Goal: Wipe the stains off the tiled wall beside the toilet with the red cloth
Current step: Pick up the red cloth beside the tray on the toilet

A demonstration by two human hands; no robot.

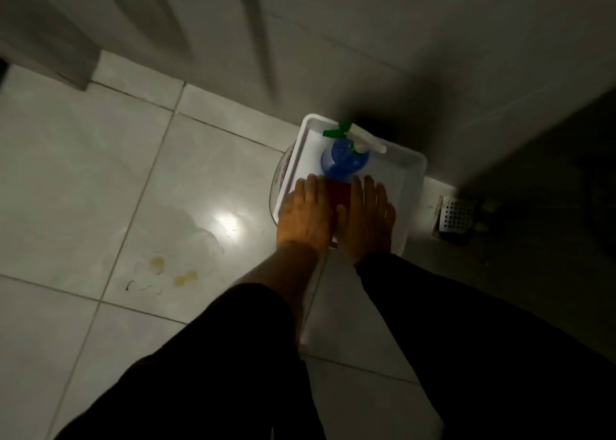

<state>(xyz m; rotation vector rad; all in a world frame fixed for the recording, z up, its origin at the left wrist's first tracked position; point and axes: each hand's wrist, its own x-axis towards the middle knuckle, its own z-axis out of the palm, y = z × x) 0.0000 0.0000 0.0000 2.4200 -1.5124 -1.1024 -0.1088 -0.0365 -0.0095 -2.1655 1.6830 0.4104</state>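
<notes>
Reaching into the white tray (408, 173) for the red cloth (338, 194).
Left hand (308, 214) and right hand (370, 218) spread flat, flanking the cloth beside the blue spray bottle (345, 159), seemingly gathering it; grip unclear.

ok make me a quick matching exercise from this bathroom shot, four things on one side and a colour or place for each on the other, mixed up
Things:
1. spray bottle
2. red cloth
3. floor drain grate
4. yellowish stains

Places or colours:
A. on the floor tiles, left of the forearms
B. between the left hand and right hand
C. blue body, green nozzle, standing in the white tray
D. on the floor, right of the tray

Pairs: 1-C, 2-B, 3-D, 4-A
</notes>
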